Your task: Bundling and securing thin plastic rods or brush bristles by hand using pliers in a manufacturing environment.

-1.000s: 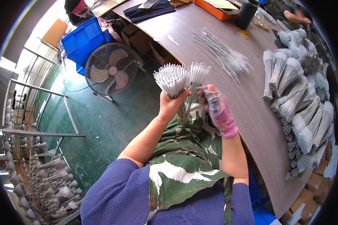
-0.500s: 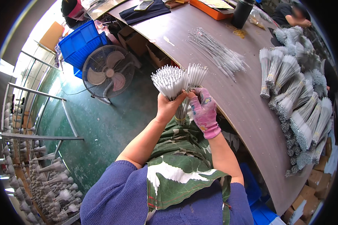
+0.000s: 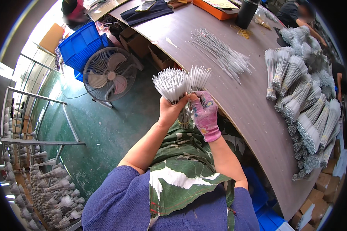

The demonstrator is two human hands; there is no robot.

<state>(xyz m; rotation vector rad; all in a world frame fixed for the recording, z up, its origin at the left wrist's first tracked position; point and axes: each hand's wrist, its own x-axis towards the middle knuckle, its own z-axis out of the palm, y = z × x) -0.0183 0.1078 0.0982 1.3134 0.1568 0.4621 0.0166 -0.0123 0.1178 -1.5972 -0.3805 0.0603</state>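
My bare left hand point(image 3: 169, 112) is wrapped round a thick bundle of thin wire brushes point(image 3: 171, 84) with white heads fanned upward. The wire stems gather below the hands, against a camouflage apron point(image 3: 181, 144). A smaller clump of the same brushes point(image 3: 200, 78) stands up on the right side of the bundle. My right hand point(image 3: 206, 117), in a pink patterned glove with bare fingertips, pinches the stems just under that clump. Both hands nearly touch. The exact grip of the fingertips is partly hidden.
Loose brushes point(image 3: 221, 54) lie on the brown table point(image 3: 254, 111), with many tied bundles point(image 3: 308, 111) heaped at its right. A dark bottle point(image 3: 247, 14) and an orange tray point(image 3: 216, 9) stand at the back. A floor fan point(image 3: 110, 74) and blue crates point(image 3: 81, 44) are on the left.
Both hands and the bundle have shifted very slightly left in the picture, along with the whole scene. The grip looks the same. At the far right, a person's arm has reached down.
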